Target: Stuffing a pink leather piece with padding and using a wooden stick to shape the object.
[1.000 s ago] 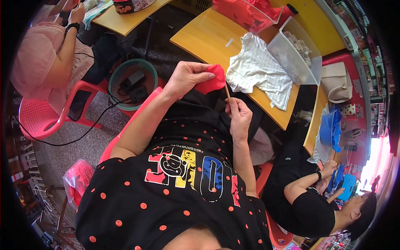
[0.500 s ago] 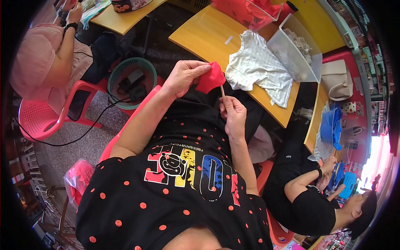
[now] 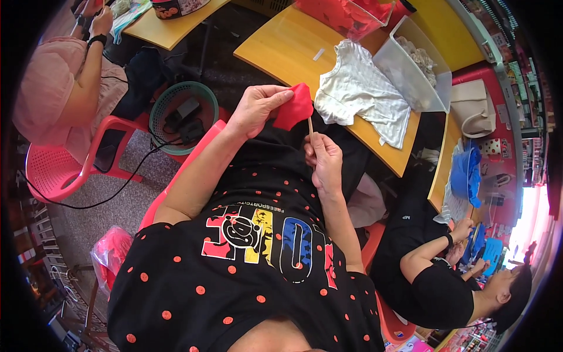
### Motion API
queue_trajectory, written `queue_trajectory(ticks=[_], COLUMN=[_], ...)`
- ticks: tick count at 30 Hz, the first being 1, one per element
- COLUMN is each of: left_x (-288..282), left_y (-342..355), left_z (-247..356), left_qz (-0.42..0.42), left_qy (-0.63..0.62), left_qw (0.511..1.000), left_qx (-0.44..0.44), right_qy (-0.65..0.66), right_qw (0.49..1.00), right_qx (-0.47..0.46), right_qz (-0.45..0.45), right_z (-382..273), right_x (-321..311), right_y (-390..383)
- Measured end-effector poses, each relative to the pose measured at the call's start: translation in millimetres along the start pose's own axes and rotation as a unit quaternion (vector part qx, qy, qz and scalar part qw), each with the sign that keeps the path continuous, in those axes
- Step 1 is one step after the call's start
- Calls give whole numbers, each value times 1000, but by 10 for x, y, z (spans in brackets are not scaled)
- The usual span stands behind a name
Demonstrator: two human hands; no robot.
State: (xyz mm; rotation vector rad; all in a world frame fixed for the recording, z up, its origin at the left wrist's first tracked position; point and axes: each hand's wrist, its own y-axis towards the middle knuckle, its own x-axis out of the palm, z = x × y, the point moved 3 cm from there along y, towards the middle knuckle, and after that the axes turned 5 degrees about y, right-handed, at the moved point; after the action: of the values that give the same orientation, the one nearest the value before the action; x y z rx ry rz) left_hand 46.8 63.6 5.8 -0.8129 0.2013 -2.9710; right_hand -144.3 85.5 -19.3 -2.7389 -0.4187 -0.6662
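Beyond the hands, yellow table (image 3: pixel 275 44), white shirt (image 3: pixel 360 94), grey floor (image 3: pixel 126 199)

**Even daylight, heavy fisheye warp**

The scene is brightly and evenly lit, with soft, weak shadows. The yellow counter (image 3: pixel 275 50) is well exposed and shows only a mild sheen, no hard glare. Far right of the counter, at the rim, a patch is blown out to pinkish white, which suggests strong light entering from that side. Focus is sharp around the counter and the white shirt (image 3: pixel 360 97) lying on it. Away from the counter, straight edges bow strongly, detail smears, and the round picture ends in a black border at all corners.
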Motion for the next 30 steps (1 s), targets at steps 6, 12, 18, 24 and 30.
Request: queue_trajectory(ticks=[6, 12, 18, 24, 30], left_x=[27, 25, 34, 13, -26], left_y=[-3, -6, -16, -15, 24], left_z=[-3, -45, 15, 88, 14], left_qz=[-5, -5, -3, -34, -16], left_qy=[1, -13, -63, -19, -28], left_qw=[1000, 1000, 998, 999, 999], left_qx=[-7, 0, -21, -26, 4], right_qy=[16, 36, 49, -82, -26], right_qw=[999, 999, 998, 996, 999], right_qx=[34, 36, 32, 1, 17], right_qz=[-22, -3, -12, -24, -8], right_z=[4, 2, 19, -29, 21], right_x=[33, 14, 9, 34, 65], right_y=[-5, -6, 3, -13, -27])
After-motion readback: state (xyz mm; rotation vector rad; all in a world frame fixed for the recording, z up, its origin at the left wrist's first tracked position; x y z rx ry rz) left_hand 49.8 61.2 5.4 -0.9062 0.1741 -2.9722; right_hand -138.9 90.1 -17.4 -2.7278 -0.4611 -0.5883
